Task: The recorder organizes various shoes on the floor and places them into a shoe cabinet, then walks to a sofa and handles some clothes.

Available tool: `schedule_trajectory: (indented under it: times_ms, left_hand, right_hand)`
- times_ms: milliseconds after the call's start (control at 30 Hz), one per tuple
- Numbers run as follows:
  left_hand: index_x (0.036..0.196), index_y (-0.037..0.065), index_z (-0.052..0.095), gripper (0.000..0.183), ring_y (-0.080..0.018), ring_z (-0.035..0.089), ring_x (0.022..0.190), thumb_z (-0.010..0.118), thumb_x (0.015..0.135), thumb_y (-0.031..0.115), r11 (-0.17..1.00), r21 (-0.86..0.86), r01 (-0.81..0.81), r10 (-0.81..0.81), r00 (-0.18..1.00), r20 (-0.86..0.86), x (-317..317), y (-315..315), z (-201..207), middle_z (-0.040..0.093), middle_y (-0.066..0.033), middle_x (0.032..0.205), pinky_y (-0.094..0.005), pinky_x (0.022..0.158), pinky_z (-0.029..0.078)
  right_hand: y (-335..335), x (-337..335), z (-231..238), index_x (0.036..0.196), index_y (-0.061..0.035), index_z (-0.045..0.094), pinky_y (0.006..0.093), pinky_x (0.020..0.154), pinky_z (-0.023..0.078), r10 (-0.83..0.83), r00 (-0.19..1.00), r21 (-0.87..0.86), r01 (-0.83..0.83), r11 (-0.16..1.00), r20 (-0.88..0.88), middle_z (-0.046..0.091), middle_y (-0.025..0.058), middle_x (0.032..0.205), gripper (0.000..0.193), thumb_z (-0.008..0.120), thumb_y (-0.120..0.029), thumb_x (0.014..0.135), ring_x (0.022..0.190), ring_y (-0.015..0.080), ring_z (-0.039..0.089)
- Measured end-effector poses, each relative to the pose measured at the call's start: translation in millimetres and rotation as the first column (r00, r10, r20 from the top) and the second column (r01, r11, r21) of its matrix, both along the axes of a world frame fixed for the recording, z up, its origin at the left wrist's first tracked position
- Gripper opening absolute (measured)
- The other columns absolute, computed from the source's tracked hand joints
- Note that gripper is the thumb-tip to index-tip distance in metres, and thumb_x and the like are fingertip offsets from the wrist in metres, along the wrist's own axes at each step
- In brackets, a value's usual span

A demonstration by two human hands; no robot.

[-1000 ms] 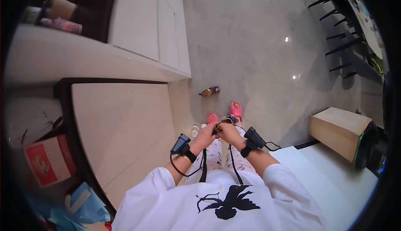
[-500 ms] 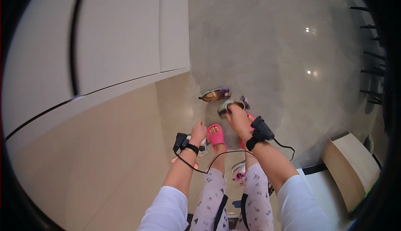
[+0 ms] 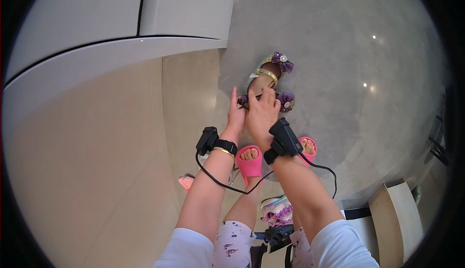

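Two glittery dress shoes with purple bows are close together on the floor ahead of my feet. The farther shoe (image 3: pixel 266 72) shows its gold strap and pearl-like bow centre. The nearer shoe (image 3: pixel 286 101) is mostly covered by my hands, its bow sticking out on the right. Fingers bent over its top, my right hand (image 3: pixel 262 118) grips this nearer shoe. At the shoe's left end is my left hand (image 3: pixel 236 115), with the index finger stretched out; its other fingers are partly hidden. Both wrists carry black strapped devices joined by a cable.
My feet are in pink slippers (image 3: pixel 250 171). Behind them are a white and purple sneaker (image 3: pixel 277 211) and a pink shoe (image 3: pixel 186 182). A white cabinet (image 3: pixel 189 11) stands at the far left. A low wooden box-like piece (image 3: pixel 396 219) is at the lower right.
My right hand has brought the held shoe beside the other one. My left hand has moved forward to meet it. The view has shifted, and the cabinet appears farther up.
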State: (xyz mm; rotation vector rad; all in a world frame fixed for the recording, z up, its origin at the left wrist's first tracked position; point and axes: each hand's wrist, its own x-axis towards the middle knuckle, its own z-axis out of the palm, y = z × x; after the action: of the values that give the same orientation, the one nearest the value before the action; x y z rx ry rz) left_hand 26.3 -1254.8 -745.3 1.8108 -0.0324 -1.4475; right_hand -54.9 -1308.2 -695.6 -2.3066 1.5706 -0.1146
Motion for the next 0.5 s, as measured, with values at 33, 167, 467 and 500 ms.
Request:
schedule_trajectory:
  times_ms: [33, 167, 467, 500]
  left_hand:
    - [0.138, 0.016, 0.020, 0.069, -0.0187, 0.048, 0.099, 0.041, 0.077, -0.009, 1.000, 0.002, -0.011, 0.011, 1.000, 0.006, 3, -3, 6, 0.045, -0.0102, 0.119, -0.0278, 0.085, 0.040]
    - [0.139, 0.024, 0.016, 0.077, -0.0145, 0.049, 0.091, 0.040, 0.074, -0.009, 0.973, -0.061, 0.223, -0.223, 0.975, -0.002, 4, 11, 4, 0.051, -0.0086, 0.105, -0.0239, 0.075, 0.041]
    - [0.139, 0.019, 0.010, 0.072, -0.0102, 0.048, 0.082, 0.046, 0.079, 0.002, 0.992, 0.024, 0.121, -0.096, 0.877, -0.470, -47, 52, 117, 0.050, -0.0030, 0.100, -0.0249, 0.073, 0.042]
    - [0.139, 0.018, 0.011, 0.072, -0.0106, 0.048, 0.082, 0.047, 0.079, 0.003, 0.992, 0.059, 0.111, -0.070, 0.879, -0.471, -51, 63, 140, 0.049, -0.0027, 0.098, -0.0248, 0.072, 0.042]
  right_hand:
    - [-1, 3, 7, 0.108, -0.0117, 0.054, 0.0422, 0.071, 0.044, 0.011, 1.000, 0.002, -0.011, 1.000, 0.006, 0.050, 0.0166, 0.100, 0.039, 0.057, -0.015, 0.069, 0.094, 0.0331, 0.052]
    - [7, 13, 7, 0.110, -0.0171, 0.053, 0.0460, 0.076, 0.045, -0.318, 0.948, 0.756, 0.230, 0.613, -0.031, 0.051, 0.0246, 0.105, 0.045, 0.057, -0.012, 0.066, 0.099, 0.0408, 0.051]
    - [14, -83, 40, 0.101, -0.0044, 0.054, 0.0374, 0.074, 0.046, -0.413, 0.905, 0.893, 0.098, 0.440, 0.104, 0.061, 0.0185, 0.092, 0.043, 0.060, -0.010, 0.058, 0.087, 0.0326, 0.059]
    - [23, -92, 66, 0.101, -0.0036, 0.054, 0.0360, 0.074, 0.046, -0.463, 0.878, 0.918, 0.078, 0.388, 0.121, 0.062, 0.0164, 0.092, 0.045, 0.060, -0.009, 0.057, 0.085, 0.0297, 0.060]
